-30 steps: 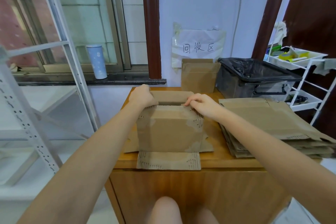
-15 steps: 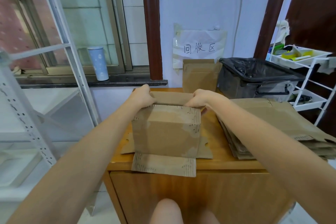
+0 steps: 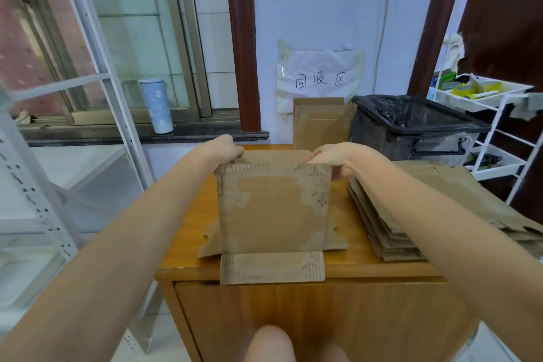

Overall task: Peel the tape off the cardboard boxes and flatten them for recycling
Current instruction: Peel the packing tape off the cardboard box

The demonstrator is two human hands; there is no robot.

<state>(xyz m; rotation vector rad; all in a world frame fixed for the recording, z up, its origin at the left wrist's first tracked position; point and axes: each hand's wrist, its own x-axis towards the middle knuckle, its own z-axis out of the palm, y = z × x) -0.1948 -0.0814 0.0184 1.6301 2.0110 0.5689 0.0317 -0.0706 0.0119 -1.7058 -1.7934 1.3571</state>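
Observation:
A brown cardboard box (image 3: 273, 211) stands on the wooden cabinet top (image 3: 346, 269), its open flaps spread out at the bottom and sides. Its surface shows pale torn patches where the paper layer is stripped. My left hand (image 3: 224, 151) grips the box's upper left corner. My right hand (image 3: 332, 156) grips the upper right corner, fingers curled over the top edge. A stack of flattened cardboard (image 3: 435, 214) lies to the right on the same top, partly under my right forearm.
A black-lined bin (image 3: 411, 126) stands behind the stack, with another folded box (image 3: 320, 123) leaning on the wall under a paper sign (image 3: 320, 79). A white wire cart (image 3: 496, 132) is at the right, a white metal rack (image 3: 38, 209) at the left, a blue bottle (image 3: 155, 104) on the sill.
Both hands have pulled the box's top edge up and toward me, so the near face stands taller and flatter. My right hand has slid out to the right corner.

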